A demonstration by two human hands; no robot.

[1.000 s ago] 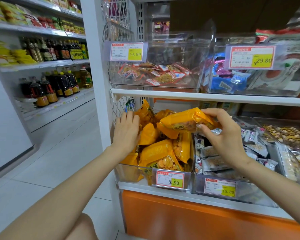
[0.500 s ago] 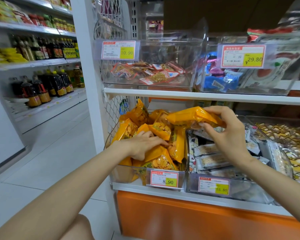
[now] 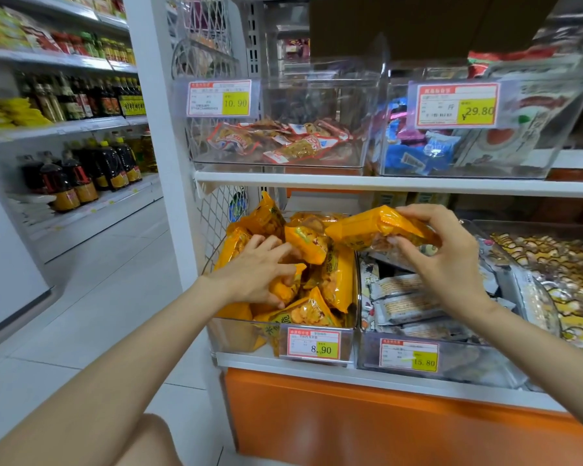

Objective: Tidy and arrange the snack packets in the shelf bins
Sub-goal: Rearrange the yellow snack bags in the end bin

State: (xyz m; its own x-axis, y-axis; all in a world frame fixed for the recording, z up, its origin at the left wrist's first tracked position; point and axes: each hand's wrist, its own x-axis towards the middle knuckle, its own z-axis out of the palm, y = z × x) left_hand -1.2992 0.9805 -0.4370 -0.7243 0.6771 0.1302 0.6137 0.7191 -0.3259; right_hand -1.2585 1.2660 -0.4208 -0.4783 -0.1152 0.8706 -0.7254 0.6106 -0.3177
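- Reaching into the lower-left bin (image 3: 236,334), the left hand (image 3: 256,272) lay on the heap of orange packets (image 3: 334,280). I read its fingers and thumb as curled round one small packet (image 3: 288,285) near the middle of the heap.
- The right hand (image 3: 448,257) pinched a lifted packet (image 3: 367,228), also orange, between thumb and fingertips. The packet lay roughly level, clear of the heap, above the back of the divide between that bin and the neighbouring bin (image 3: 367,351).
- The heap filled the lower-left bin to above its rim, with packets tilted at mixed angles. A price label (image 3: 313,344) marked 8.90 sat on the front wall.
- The neighbouring bin held grey-and-white packets (image 3: 404,304) and carried a label (image 3: 409,358) marked 15.80.
- Further right I noted a bin of yellow-patterned packets (image 3: 552,264).
- On the upper shelf (image 3: 317,181) stood two clear bins, one with red-and-white packets (image 3: 283,139) and one with blue packets (image 3: 408,159).
- An orange panel (image 3: 384,425) ran below the lower shelf, and dark bottles (image 3: 81,176) lined the aisle shelving on the left.
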